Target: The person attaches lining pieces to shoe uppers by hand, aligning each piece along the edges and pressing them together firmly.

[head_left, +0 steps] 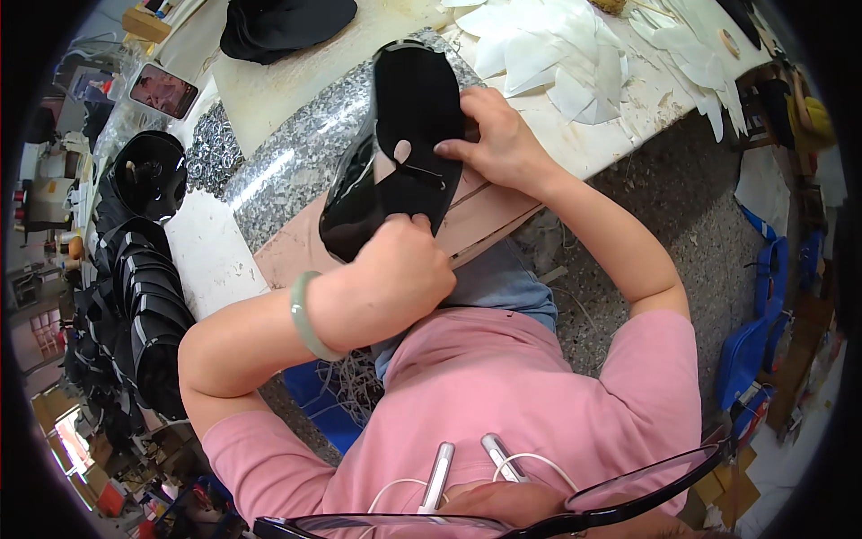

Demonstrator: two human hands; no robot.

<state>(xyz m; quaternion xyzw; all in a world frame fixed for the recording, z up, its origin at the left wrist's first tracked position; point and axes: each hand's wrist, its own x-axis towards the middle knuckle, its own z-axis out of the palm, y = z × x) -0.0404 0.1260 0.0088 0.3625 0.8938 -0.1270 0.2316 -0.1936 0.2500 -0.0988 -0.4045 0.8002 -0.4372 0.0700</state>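
A black shoe upper (415,99), part glossy and part matte, lies across a board on the table's near edge. It has a small opening and a thin strap end near its middle. My left hand (406,263), with a pale green bangle on its wrist, is closed with its fingertips pinching the upper's near edge. At the right edge of the same piece, my right hand (499,139) grips with the thumb on top and the fingers curled by the rim. Under the upper are a speckled grey sheet (296,148) and a pinkish-tan board (489,216).
Glossy black uppers (148,269) are stacked at the left. A phone (164,91) and a pile of small dark metallic-looking bits (214,148) sit near them. Black pieces (285,25) lie at the far side, white sheet pieces (561,58) far right. A blue chair (752,323) stands right.
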